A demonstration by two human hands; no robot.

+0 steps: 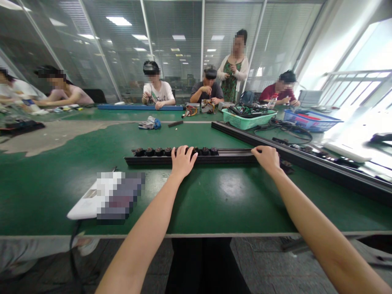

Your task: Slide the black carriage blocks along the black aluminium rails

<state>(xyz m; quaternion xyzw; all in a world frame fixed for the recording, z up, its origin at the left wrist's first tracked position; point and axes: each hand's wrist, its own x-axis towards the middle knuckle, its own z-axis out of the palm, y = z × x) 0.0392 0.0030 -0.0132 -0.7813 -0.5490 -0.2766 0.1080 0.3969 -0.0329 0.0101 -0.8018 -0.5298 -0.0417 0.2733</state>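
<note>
A long black rail [226,158] lies crosswise on the green table in front of me, with several round black parts [149,152] in a row along its left half. My left hand [183,159] is over its middle, fingers bent over the top and resting among those parts. At the rail's right end, my right hand [267,157] is closed in a pinch. A silvery strip [234,152] runs along the rail's top up to those fingertips. What the pinch holds is hidden.
A longer black rail [306,163] slants across the right side. Behind it stand a green basket [245,121] with cables and a blue basket [312,121]. A white device [92,200] lies front left. Gloves [150,123] lie farther back. Several people are across the table.
</note>
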